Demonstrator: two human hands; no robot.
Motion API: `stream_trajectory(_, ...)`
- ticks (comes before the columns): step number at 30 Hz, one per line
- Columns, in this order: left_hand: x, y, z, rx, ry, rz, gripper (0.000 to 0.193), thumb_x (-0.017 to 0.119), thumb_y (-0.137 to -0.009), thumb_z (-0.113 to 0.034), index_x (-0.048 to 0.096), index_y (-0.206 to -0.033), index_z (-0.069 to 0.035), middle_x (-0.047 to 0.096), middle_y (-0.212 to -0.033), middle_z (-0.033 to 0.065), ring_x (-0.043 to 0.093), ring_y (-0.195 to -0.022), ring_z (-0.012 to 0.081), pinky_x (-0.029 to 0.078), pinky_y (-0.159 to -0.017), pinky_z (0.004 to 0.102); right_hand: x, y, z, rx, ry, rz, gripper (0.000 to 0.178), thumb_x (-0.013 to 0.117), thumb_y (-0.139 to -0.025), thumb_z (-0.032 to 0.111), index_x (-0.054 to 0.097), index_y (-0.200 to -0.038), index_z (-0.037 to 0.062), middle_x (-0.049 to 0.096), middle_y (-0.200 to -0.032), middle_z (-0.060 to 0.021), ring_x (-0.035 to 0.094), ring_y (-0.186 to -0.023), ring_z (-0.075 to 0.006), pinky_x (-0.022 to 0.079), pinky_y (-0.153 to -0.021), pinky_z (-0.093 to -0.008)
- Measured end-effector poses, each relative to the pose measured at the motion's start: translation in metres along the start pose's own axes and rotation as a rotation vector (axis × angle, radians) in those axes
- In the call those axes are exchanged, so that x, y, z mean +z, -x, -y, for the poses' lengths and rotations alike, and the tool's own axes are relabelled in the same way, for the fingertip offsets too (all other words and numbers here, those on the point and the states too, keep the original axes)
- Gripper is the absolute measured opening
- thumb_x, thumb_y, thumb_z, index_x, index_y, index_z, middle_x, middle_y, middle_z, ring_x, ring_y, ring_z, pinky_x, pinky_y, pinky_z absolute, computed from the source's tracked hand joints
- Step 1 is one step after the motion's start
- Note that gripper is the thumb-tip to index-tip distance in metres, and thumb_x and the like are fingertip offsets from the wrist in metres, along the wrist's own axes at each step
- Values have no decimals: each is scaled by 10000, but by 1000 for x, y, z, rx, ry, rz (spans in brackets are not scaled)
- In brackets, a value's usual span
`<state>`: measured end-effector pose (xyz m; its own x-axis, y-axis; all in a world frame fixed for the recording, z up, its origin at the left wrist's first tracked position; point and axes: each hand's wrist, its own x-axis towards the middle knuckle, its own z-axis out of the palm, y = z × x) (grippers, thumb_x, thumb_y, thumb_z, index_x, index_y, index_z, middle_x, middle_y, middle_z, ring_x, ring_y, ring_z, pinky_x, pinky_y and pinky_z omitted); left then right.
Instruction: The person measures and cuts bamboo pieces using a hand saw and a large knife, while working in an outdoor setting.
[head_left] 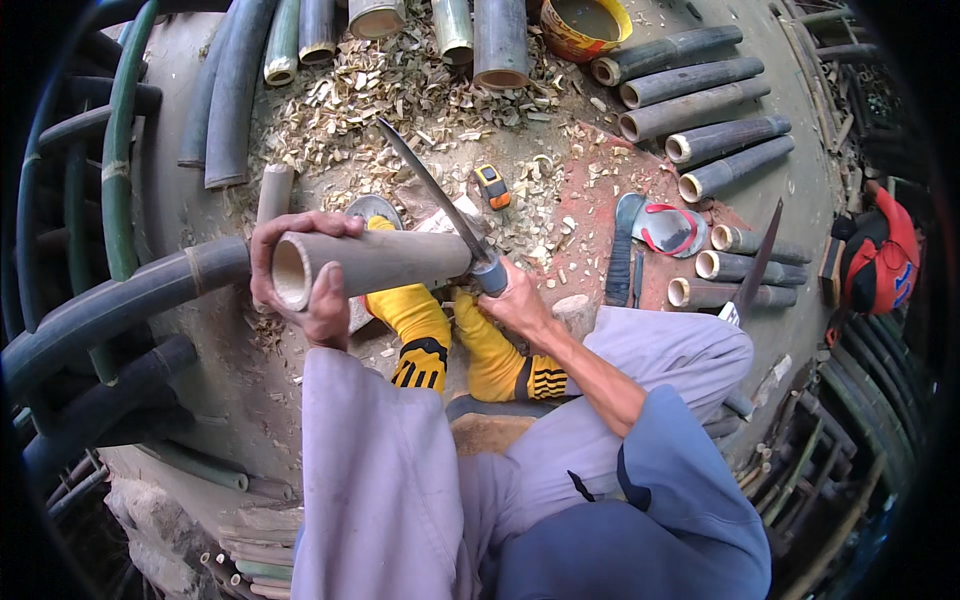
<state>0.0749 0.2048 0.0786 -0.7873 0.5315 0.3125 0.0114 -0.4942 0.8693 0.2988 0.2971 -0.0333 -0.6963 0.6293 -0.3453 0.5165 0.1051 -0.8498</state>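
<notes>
My left hand grips a pale, scraped bamboo tube by its hollow near end, fingers over the top and thumb below. The tube lies almost level, pointing right. My right hand is closed around the dark round handle of a long curved knife. Its blade slants up and to the left, crossing just by the tube's right end; whether it touches the tube I cannot tell. Below the tube are my feet in yellow socks. Pale bamboo shavings litter the ground beyond.
Cut bamboo tubes lie along the far edge and right side. A tape measure, a flip-flop, a yellow bucket and a saw lie around. Long bamboo poles crowd the left. A red and black bag sits far right.
</notes>
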Motion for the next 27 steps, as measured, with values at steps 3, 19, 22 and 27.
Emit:
stream_trajectory(3,-8,0,-2,-2,2,27,437,682,-744,-148,469,-1083,27,574,-852,154,601,-799,272,524,-780,445,-12,3,16,127,102,106,363,671,-705,71,576,-1046,-11,650,-821,-191,665,-708,-251,535,-645,-377)
stream_trajectory(19,-10,-7,-10,-61,-21,-495,609,598,-776,-206,334,-1299,-37,560,-952,189,618,-835,282,536,-798,458,-16,9,28,-54,65,-47,363,674,-717,101,546,-1036,-17,660,-873,-205,671,-755,-291,524,-674,-384)
stream_trajectory(22,-16,-2,-8,77,-150,-485,491,591,-785,-93,385,-1229,-55,581,-864,162,611,-775,250,550,-764,437,-23,12,84,-235,-48,-166,333,695,-765,75,518,-1027,-27,664,-829,-176,682,-707,-275,527,-608,-345)
stream_trajectory(27,-7,2,-1,90,-178,-461,385,604,-798,-95,441,-1145,-66,580,-851,147,608,-769,251,553,-764,439,1,0,39,-80,12,-109,300,688,-746,21,515,-982,-43,652,-763,-166,682,-710,-262,528,-591,-333)
